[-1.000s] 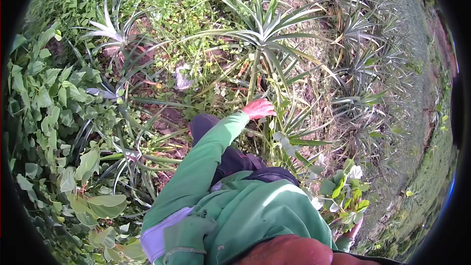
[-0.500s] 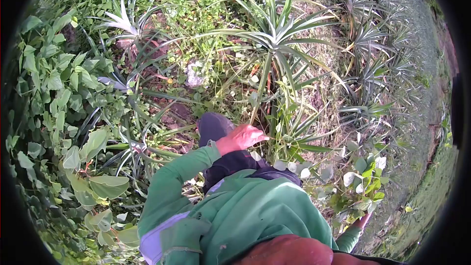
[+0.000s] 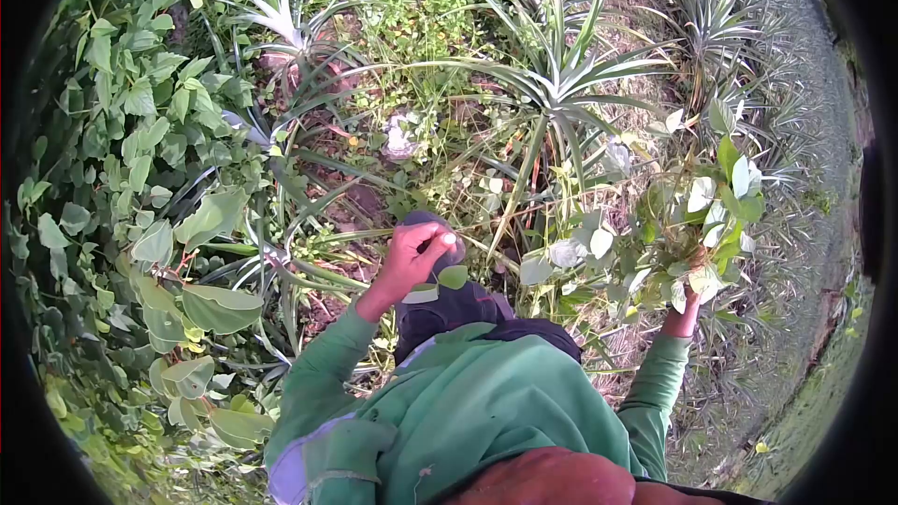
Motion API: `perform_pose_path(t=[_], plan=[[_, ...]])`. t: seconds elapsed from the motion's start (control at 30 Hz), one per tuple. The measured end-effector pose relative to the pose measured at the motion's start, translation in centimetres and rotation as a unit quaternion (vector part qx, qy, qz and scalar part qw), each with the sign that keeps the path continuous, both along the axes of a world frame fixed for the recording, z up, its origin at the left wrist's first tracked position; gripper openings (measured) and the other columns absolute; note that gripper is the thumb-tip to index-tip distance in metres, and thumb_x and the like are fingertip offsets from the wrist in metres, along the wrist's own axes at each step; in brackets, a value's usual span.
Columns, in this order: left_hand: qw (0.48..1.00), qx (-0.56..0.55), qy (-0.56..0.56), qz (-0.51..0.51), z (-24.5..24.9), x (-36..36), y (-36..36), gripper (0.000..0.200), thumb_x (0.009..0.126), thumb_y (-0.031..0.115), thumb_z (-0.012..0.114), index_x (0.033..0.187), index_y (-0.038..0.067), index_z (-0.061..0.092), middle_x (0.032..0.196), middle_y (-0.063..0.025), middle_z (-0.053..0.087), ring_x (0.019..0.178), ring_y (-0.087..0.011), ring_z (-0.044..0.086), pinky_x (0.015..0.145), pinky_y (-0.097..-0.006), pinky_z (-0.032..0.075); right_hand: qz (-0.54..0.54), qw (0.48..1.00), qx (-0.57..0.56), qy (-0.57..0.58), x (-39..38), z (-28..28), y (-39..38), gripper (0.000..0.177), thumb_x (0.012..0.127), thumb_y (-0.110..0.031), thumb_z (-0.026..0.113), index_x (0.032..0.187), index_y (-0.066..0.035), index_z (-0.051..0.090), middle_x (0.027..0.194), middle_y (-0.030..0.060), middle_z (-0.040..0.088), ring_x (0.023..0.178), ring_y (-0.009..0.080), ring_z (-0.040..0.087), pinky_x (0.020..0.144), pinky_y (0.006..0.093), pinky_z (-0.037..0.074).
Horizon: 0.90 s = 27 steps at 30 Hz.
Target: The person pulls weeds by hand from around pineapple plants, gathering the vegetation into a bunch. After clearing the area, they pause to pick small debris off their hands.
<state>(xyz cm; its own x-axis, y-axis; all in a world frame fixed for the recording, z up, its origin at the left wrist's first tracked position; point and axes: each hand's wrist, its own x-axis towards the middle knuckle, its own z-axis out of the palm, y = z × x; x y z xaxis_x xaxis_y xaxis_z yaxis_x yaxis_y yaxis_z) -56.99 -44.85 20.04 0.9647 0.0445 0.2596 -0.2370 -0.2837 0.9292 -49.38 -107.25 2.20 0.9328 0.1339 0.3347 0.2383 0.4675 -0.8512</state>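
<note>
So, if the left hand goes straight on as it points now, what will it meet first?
Probably the long leaves of the spiky plant, ahead and to the right of the left hand. Depth is unclear here, so it may pass above them.

A loose, bushy bunch of leafy stems (image 3: 706, 224) spreads above and around the right hand (image 3: 690, 304), which grips its base. Its rounded leaves are bright green and silvery pale, some trailing toward the left hand (image 3: 412, 257). Just below the left hand's pinched fingertips sits one smooth, rounded green leaf (image 3: 453, 278), catching the light.
</note>
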Motion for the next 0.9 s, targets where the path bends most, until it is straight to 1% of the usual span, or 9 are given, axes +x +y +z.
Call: perform_pose_path(t=[0.03, 0.1, 0.27, 0.53, 0.7, 0.77, 0.8, 0.87, 0.9], plan=[[1.0, 0.0, -0.002, 0.006, 0.3, -0.6, 0.6, 0.028, 0.102, 0.019, 0.062, 0.082, 0.0, 0.068, 0.067, -0.0001, 0.058, 0.06, -0.006, 0.05, 0.054, -0.0252, 0.039, 0.082, 0.996, 0.022, -0.029, 9.0, -7.5, -3.1, 0.051, 0.107, -0.037, 0.041, 0.144, -0.003, 0.05, 0.131, 0.0132, 0.063, 0.116, 0.025, 0.063, 0.097, 0.0357, 0.053], [0.998, -0.036, 0.014, 0.046, 0.9, -2.3, 1.4, 0.028, 0.102, 0.023, 0.063, 0.084, 0.002, 0.068, 0.067, 0.0024, 0.056, 0.06, -0.004, 0.047, 0.054, -0.0237, 0.037, 0.028, 0.995, 0.06, 0.069, 17.8, -11.5, 2.8, 0.051, 0.105, -0.036, 0.045, 0.144, -0.003, 0.049, 0.135, 0.0139, 0.06, 0.121, 0.0264, 0.059, 0.102, 0.0398, 0.049], [0.975, -0.141, 0.068, 0.159, 2.6, -8.6, 3.7, 0.025, 0.104, 0.019, 0.061, 0.086, 0.001, 0.066, 0.065, 0.0044, 0.049, 0.058, -0.0033, 0.041, 0.053, -0.0232, 0.031, 0.072, 0.983, 0.074, 0.149, 24.9, -7.3, 26.6, 0.052, 0.102, -0.037, 0.052, 0.142, -0.003, 0.05, 0.138, 0.0154, 0.057, 0.125, 0.0278, 0.056, 0.105, 0.0437, 0.045], [0.907, -0.296, -0.086, 0.286, 2.9, -16.6, 6.5, 0.021, 0.107, 0.021, 0.057, 0.096, 0.002, 0.058, 0.068, 0.0036, 0.047, 0.057, -0.004, 0.038, 0.051, -0.0236, 0.031, 0.314, 0.942, -0.04, 0.113, 10.7, -2.4, 61.0, 0.052, 0.099, -0.04, 0.058, 0.137, -0.004, 0.054, 0.138, 0.0169, 0.057, 0.124, 0.028, 0.056, 0.101, 0.0435, 0.046], [0.867, -0.245, -0.036, 0.433, 1.1, -20.0, 6.4, 0.021, 0.107, 0.023, 0.056, 0.096, 0.006, 0.059, 0.075, 0.0026, 0.055, 0.062, -0.004, 0.048, 0.054, -0.0196, 0.039, 0.4, 0.902, -0.16, 0.007, -0.7, -0.2, 68.8, 0.053, 0.097, -0.041, 0.062, 0.134, -0.004, 0.056, 0.137, 0.0178, 0.058, 0.124, 0.0281, 0.056, 0.099, 0.0434, 0.047], [0.832, -0.212, -0.026, 0.512, 1.1, -21.0, 5.9, 0.023, 0.107, 0.026, 0.057, 0.093, 0.007, 0.057, 0.068, 0.0072, 0.044, 0.056, -0.0033, 0.04, 0.05, -0.0216, 0.033, 0.419, 0.883, -0.205, -0.055, -4.1, -0.2, 69.2, 0.053, 0.096, -0.042, 0.063, 0.132, -0.004, 0.057, 0.137, 0.0182, 0.058, 0.123, 0.0281, 0.057, 0.098, 0.0433, 0.047], [0.823, -0.215, -0.05, 0.524, -0.3, -22.3, 6.6, 0.02, 0.107, 0.022, 0.055, 0.091, 0.01, 0.06, 0.076, 0.0049, 0.056, 0.062, -0.0026, 0.048, 0.053, -0.0186, 0.038, 0.43, 0.861, -0.243, -0.122, -5.4, 0.2, 68.9, 0.053, 0.096, -0.042, 0.064, 0.132, -0.004, 0.057, 0.137, 0.0183, 0.058, 0.123, 0.0281, 0.057, 0.098, 0.0433, 0.047], [0.792, -0.242, -0.083, 0.555, -0.3, -24.4, 7.0, 0.021, 0.107, 0.023, 0.056, 0.09, 0.011, 0.06, 0.075, 0.005, 0.055, 0.063, -0.0024, 0.048, 0.054, -0.0182, 0.037, 0.492, 0.686, -0.388, -0.369, -7.8, 3.0, 68.2, 0.05, 0.09, -0.042, 0.07, 0.118, -0.001, 0.062, 0.118, 0.0211, 0.066, 0.107, 0.03, 0.064, 0.085, 0.0444, 0.049], [0.764, -0.265, -0.116, 0.577, -0.2, -25.3, 7.3, 0.022, 0.107, 0.024, 0.056, 0.089, 0.012, 0.06, 0.075, 0.0051, 0.055, 0.063, -0.0022, 0.049, 0.054, -0.0178, 0.037, 0.57, 0.644, -0.429, -0.277, -8.4, 5.9, 67.0, 0.048, 0.09, -0.042, 0.068, 0.115, -0.001, 0.063, 0.108, 0.0203, 0.068, 0.098, 0.0305, 0.066, 0.082, 0.0444, 0.051]])
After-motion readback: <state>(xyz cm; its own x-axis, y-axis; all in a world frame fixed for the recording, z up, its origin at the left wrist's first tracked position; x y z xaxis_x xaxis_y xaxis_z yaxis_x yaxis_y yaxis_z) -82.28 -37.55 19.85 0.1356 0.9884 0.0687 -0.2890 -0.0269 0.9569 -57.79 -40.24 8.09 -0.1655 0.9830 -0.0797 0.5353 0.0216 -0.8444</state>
